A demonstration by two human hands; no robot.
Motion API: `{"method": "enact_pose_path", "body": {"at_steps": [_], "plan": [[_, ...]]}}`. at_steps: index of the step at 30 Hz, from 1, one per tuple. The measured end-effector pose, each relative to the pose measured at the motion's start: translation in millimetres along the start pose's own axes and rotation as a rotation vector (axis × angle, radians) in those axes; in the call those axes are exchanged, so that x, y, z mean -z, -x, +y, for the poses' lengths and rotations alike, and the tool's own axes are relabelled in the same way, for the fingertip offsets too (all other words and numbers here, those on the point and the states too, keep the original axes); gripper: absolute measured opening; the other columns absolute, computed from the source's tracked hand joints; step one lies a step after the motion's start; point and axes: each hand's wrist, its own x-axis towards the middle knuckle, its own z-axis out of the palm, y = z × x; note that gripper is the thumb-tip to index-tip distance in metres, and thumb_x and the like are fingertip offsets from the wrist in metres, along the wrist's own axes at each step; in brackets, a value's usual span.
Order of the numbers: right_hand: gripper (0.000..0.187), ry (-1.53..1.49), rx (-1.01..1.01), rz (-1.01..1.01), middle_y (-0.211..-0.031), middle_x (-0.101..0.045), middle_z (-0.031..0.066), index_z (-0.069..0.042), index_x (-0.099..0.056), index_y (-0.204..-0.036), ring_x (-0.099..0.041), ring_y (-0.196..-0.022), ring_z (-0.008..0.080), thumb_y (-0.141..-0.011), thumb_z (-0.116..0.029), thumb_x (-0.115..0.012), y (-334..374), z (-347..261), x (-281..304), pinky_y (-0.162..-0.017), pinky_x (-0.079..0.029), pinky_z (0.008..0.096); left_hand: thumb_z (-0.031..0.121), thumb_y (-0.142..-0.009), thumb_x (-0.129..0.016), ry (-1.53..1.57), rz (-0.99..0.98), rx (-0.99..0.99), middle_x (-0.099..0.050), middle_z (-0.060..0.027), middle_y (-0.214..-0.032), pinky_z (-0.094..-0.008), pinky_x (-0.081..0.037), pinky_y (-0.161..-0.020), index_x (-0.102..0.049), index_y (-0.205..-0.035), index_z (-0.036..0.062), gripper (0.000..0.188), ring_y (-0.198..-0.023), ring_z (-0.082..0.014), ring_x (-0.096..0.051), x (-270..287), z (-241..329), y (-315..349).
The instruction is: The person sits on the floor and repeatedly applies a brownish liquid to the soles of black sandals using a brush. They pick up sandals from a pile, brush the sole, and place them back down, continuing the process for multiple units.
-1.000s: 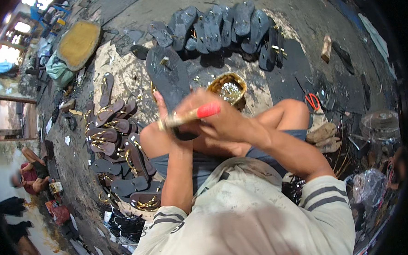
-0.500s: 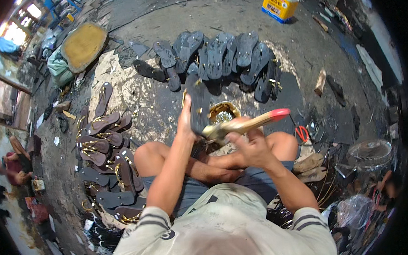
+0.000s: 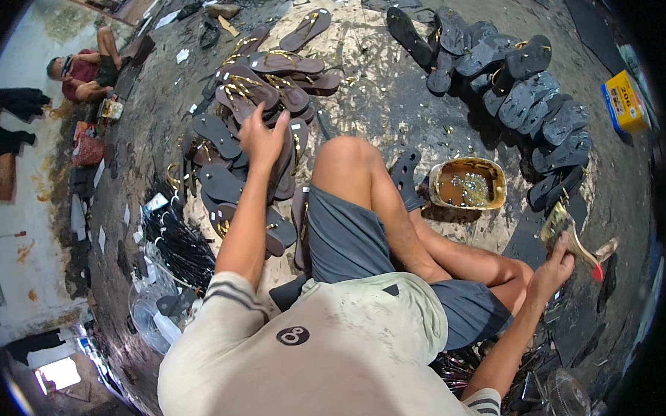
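My left hand [image 3: 262, 142] reaches over the pile of brown sandals [image 3: 245, 92] with gold straps, thumb and fingers apart. Its fingertips are at the edge of a sandal; whether they touch it I cannot tell. Off to the right, my right hand [image 3: 553, 269] is closed around a tool [image 3: 564, 230] with a red-tipped handle; its head is not clear enough to name. A curved row of black sandals [image 3: 527, 100] lies beyond my legs, and a black sandal with gold trim [image 3: 528, 57] rests over the others there.
A tub [image 3: 436, 195] holding small shiny pieces stands before my shins, beside a dark sole with holes [image 3: 404, 175]. Bundled black straps [image 3: 180, 242] lie left of my arm. A yellow tin [image 3: 623, 102] is at far right. Another person [image 3: 89, 74] sits by the wall.
My view has turned left. My left hand has let go of the black sandal and moved to the brown pile. My right hand has swung out to the right with the tool.
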Motion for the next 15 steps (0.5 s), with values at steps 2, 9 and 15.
{"method": "enact_pose_path", "body": {"at_steps": [2, 9, 15], "plan": [[0.040, 0.058, -0.040, -0.135, -0.114, -0.067, 0.0118, 0.010, -0.061, -0.119, -0.063, -0.103, 0.0148, -0.101, -0.026, -0.058, -7.2, -2.6, -22.2, -0.092, -0.048, 0.0302, 0.050, -0.080, -0.072, -0.368, -0.169, 0.045, -0.058, -0.0180, -0.130, -0.0568, -0.041, -0.097, -0.050, -0.140, 0.0128, 0.074, -0.115, -0.0416, -0.055, 5.6, -28.3, 56.4], [0.032, 0.725, 0.355, -0.808, -0.099, -0.069, 0.0195, -0.005, -0.070, -0.102, -0.065, -0.095, 0.0399, -0.081, -0.029, -0.076, -28.2, 59.4, -133.7, -0.083, -0.052, 0.0470, 0.027, -0.100, -0.058, 0.429, -0.081, -0.020, -0.071, -0.0114, -0.107, -0.0315, -0.049, -0.084, -0.068, -0.115, -0.0021, 0.034, -0.093, -0.0177, -0.064, 74.7, 14.6, 54.3], [0.028, 0.847, 0.423, -0.733, -0.098, -0.068, 0.0150, -0.012, -0.072, -0.106, -0.061, -0.096, 0.0333, -0.083, -0.028, -0.075, -29.4, 60.7, -137.2, -0.085, -0.050, 0.0437, 0.030, -0.096, -0.064, 0.414, -0.382, -0.175, -0.062, -0.0126, -0.126, -0.0333, -0.043, -0.099, -0.062, -0.128, -0.0025, 0.045, -0.115, -0.0202, -0.056, 106.6, 95.7, 99.8]]}}
